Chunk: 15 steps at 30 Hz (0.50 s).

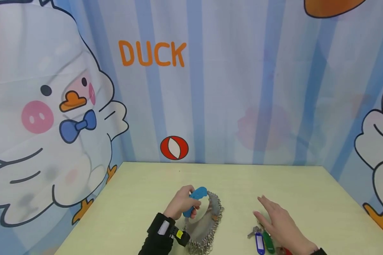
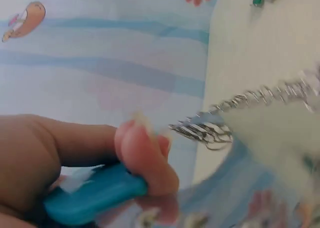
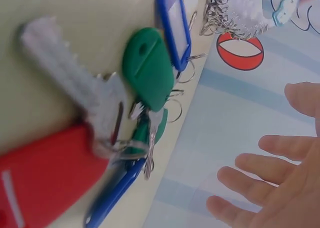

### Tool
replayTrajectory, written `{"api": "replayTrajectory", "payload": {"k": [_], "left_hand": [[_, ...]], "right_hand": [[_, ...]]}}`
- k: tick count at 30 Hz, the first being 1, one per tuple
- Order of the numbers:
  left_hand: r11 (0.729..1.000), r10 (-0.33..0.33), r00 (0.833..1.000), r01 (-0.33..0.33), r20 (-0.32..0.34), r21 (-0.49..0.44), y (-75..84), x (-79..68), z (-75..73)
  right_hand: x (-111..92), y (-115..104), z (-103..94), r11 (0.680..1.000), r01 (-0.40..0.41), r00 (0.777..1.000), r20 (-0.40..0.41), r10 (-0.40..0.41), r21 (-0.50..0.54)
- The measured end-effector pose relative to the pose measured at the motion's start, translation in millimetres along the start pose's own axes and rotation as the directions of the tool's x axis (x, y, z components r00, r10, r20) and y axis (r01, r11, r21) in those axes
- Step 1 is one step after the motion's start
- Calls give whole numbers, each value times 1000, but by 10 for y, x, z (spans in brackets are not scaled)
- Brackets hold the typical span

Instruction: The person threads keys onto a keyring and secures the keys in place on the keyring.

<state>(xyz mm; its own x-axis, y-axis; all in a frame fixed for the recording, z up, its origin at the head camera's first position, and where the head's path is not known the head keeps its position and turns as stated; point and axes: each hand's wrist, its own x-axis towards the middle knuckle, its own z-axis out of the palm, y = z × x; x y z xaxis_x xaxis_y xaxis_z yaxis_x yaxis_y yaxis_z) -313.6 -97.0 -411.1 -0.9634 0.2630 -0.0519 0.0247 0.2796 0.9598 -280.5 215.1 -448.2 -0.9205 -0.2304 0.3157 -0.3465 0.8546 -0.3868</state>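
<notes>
My left hand [image 1: 180,202] grips a blue plastic piece [image 1: 198,193], fingers curled round it. This piece sits at the end of a shiny, mirror-like curved object [image 1: 200,230] edged with many small metal rings [image 1: 207,241]. What kind of object it is I cannot tell. To the right, my right hand [image 1: 282,226] hovers with fingers straight and spread, holding nothing. Just below and beside it lie keys with a blue tag [image 1: 259,243], a green tag [image 1: 268,242] and a red tag [image 3: 50,173]. One silver key [image 3: 70,68] shows large in the right wrist view.
The pale yellow table [image 1: 146,177] ends at a blue-striped curtain [image 1: 226,88] printed with ducks, which stands along the back and both sides. Bare tabletop lies between the shiny object and the keys.
</notes>
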Motion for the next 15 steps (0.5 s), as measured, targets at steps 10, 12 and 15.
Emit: {"api": "replayTrajectory", "payload": {"k": [10,12,15], "left_hand": [[971,102,993,-114,66,209,417,-14,36],[960,112,989,-133,96,246,495,-7,12],[946,128,979,-169,161,277,629,3,-46]], "right_hand": [[95,-77,-43,971,-103,975,214,56,216],[118,-89,-48,965,-79,974,225,22,248],[178,-133,-71,942,2,972,221,-80,336]]}}
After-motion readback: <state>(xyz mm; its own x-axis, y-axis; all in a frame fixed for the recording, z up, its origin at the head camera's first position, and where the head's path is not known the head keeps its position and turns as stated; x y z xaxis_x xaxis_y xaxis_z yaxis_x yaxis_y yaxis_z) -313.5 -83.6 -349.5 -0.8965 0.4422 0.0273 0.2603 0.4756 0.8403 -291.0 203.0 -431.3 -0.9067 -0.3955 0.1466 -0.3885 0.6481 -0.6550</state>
